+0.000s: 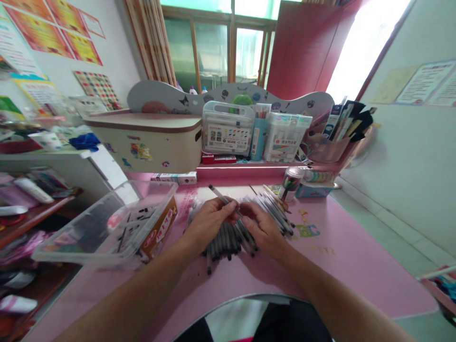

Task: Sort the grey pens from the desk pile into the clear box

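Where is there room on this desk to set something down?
Probably the pink desktop between the blue box and right forearm, bare but for flat prints. A slimmer strip lies between the pens and curved front edge. Crowded: around left hand, right hand and clear bin.

Slim, black-capped plastic pens (pixel 224 241) lie on a flat pink desk (pixel 342 266). A rectangular clear plastic bin (pixel 81 259) stands left of them.

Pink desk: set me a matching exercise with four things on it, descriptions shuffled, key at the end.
1. Raised pen
2. Plastic bin
3. Storage box
4. Pencil tube

A. Cream, with stickers
B. Blue, upright
C. Held in left hand and right hand
D. See-through, left of both hands

Pairs: 1-C, 2-D, 3-A, 4-B
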